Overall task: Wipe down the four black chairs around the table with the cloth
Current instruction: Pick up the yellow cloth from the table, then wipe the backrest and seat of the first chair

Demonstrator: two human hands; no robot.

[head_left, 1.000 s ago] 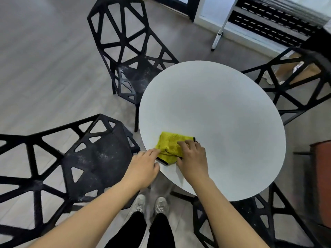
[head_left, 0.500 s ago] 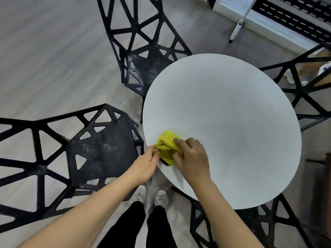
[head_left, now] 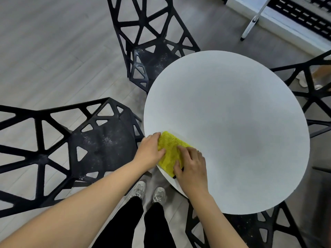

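both hands have closed in on the yellow cloth [head_left: 171, 154] at the counter [head_left: 232, 122] edge, left grip [head_left: 152, 151] now pinching it, right grip [head_left: 192, 166] pressing flat, so the dusty chairs [head_left: 100, 145] wait unwiped.

A round white tabletop [head_left: 232, 122] carries one thing: a folded yellow cloth [head_left: 170, 154] at its near-left edge, one corner hanging just over the rim. The grey plank floor [head_left: 53, 51] carries four black chairs standing around the tabletop.
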